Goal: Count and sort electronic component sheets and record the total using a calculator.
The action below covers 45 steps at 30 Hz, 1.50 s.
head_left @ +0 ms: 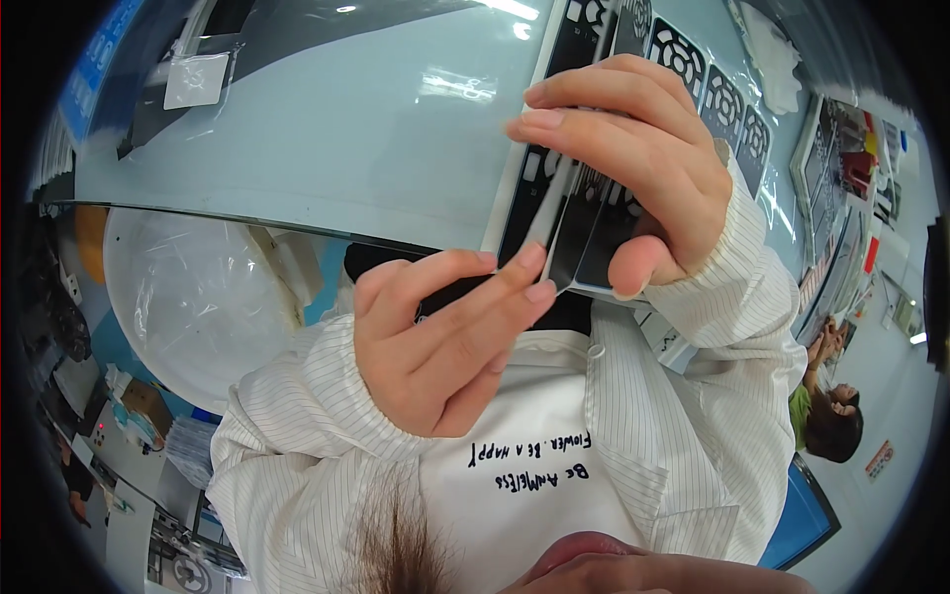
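Black flat panels with cut-out ring patterns (677, 57) lie in a row along the right part of the glass-like table. A narrow, pale, glossy strip (550, 213) rises slantwise over the nearest dark panels. My left hand (435, 342) is closed at the strip's lower end, its fingertips against the edge; the thumb is mostly hidden. Above the same panels, my right hand (643, 148) arches with its fingers stretched out and its thumb apart. The right fingertips are slightly smeared and close to the strip; whether they touch it I cannot tell.
The pale table (376, 129) spreads ahead, with a small white square packet (195, 81) at its far left. A big round white tub (198, 297) stands below its left edge. Crumpled clear plastic (770, 59) lies at the far right. Another person (831, 421) is off to the right.
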Motion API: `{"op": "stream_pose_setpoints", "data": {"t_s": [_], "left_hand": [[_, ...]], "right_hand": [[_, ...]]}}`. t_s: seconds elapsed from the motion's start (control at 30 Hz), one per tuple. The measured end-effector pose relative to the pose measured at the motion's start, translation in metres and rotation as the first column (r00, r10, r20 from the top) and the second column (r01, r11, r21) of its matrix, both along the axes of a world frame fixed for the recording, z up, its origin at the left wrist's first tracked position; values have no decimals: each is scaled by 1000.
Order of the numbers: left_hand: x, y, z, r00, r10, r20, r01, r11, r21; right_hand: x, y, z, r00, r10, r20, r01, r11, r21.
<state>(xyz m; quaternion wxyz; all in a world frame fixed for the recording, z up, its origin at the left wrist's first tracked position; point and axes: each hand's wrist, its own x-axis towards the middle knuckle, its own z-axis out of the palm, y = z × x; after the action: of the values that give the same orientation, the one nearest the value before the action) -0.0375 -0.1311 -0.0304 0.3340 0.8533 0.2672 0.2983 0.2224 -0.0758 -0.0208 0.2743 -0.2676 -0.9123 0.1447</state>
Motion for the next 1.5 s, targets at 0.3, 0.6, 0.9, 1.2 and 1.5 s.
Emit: {"op": "stream_pose_setpoints", "data": {"t_s": [0.3,0.6,0.9,1.2,1.5], "left_hand": [[-1,-1,-14,980,151,-133,-131,981,146],[-2,0,-7,999,37,-37,-38,999,-32],[-1,-2,-13,980,186,-77,-171,972,163],[2,-3,-20,989,133,-67,-125,986,112],[0,0,-13,996,-40,81,37,999,31]], "right_hand": [[1,-5,4,999,-49,-23,49,998,28],[-1,-2,3,999,-26,31,25,999,44],[5,-9,5,999,-48,19,47,996,75],[0,-13,10,990,-137,30,137,991,4],[1,-8,9,990,-48,130,29,990,138]]}}
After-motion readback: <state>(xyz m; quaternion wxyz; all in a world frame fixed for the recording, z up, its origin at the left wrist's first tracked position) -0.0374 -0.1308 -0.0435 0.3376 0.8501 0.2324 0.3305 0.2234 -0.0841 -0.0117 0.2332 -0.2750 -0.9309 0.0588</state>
